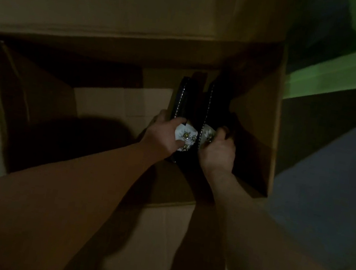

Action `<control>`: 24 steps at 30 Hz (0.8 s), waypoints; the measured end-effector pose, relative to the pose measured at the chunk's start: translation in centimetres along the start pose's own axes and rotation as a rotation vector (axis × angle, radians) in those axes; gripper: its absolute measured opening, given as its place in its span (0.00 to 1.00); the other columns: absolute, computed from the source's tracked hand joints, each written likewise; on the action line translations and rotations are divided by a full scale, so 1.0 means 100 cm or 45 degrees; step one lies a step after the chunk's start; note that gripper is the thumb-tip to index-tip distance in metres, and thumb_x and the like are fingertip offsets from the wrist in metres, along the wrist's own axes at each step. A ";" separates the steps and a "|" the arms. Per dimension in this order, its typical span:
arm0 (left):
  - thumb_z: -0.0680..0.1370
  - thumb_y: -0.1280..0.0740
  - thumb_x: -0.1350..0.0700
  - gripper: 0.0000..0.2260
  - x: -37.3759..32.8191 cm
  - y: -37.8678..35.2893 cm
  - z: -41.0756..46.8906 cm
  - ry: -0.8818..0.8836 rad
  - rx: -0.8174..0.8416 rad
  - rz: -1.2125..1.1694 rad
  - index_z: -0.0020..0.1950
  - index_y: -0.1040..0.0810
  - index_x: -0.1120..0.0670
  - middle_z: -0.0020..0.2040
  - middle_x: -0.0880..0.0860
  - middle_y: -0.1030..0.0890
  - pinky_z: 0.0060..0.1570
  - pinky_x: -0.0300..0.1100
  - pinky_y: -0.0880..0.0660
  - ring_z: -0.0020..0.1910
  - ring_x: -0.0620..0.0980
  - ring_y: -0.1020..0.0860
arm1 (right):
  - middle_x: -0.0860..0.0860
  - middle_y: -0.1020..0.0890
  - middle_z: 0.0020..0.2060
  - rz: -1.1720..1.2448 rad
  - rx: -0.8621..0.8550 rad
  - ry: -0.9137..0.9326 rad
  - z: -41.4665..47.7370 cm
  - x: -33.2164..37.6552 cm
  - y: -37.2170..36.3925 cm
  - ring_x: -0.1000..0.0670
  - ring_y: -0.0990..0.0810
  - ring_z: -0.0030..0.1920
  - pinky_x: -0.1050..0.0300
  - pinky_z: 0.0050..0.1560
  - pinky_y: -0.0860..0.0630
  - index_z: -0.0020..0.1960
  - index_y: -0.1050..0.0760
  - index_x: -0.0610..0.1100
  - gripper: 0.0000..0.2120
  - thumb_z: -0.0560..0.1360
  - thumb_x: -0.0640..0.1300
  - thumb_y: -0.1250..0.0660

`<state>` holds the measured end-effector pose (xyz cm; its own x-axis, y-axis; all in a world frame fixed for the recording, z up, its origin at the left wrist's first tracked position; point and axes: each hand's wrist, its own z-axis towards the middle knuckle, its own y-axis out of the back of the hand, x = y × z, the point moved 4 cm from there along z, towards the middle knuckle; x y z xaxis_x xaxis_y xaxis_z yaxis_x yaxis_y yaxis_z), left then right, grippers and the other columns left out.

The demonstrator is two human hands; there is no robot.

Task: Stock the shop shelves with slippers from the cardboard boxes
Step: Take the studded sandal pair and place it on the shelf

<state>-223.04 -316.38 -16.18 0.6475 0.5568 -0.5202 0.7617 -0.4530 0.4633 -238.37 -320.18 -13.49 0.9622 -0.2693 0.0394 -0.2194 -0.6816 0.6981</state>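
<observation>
Your two hands meet low in the right-hand corner of the cardboard box (256, 132). The slippers (211, 107) lie straight out ahead of both grips, with their long axis running away from you toward the far wall. I'd judge the lift has to come up and back along that line, keeping off the right wall just beside them. Your left hand (164, 134) has its fingers curled round the near end of the left slipper, and your right hand (218, 151) pinches the near end of the right one. Neither hand is nearer. Each holds its own slipper, and the pair stands on edge, side by side and close together. They look black and glossy, with a pale stitched line along each sole's rim and white straps (187, 136) set with small gold-toned studs. In this dim light I cannot tell whether they rest on the box floor
</observation>
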 end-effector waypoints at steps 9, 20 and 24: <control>0.75 0.29 0.50 0.13 0.045 0.012 0.003 0.120 0.162 -0.364 0.49 0.30 0.54 0.53 0.60 0.23 0.47 0.49 0.25 0.51 0.58 0.23 | 0.42 0.21 0.53 0.340 0.233 0.057 0.003 0.011 0.000 0.41 0.20 0.52 0.46 0.53 0.19 0.50 0.25 0.52 0.15 0.67 0.51 0.25; 0.75 0.33 0.54 0.02 0.053 0.127 -0.113 0.305 0.048 -0.863 0.45 0.24 0.52 0.48 0.56 0.21 0.48 0.49 0.26 0.47 0.54 0.23 | 0.50 0.13 0.47 1.118 0.652 -0.151 -0.120 0.062 0.043 0.49 0.15 0.50 0.49 0.59 0.21 0.53 0.18 0.46 0.21 0.67 0.59 0.23; 0.77 0.35 0.51 0.09 0.040 0.179 -0.164 0.360 -0.018 -0.854 0.38 0.25 0.51 0.39 0.54 0.23 0.43 0.45 0.30 0.42 0.53 0.25 | 0.53 0.15 0.54 1.094 0.661 -0.131 -0.179 0.081 0.086 0.51 0.18 0.56 0.47 0.64 0.26 0.58 0.19 0.52 0.36 0.59 0.73 0.26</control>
<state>-207.18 -310.89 1.82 0.0097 0.8711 -0.4911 0.9911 0.0567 0.1201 -229.59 -316.03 5.59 0.4321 -0.8491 0.3037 -0.8985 -0.4344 0.0639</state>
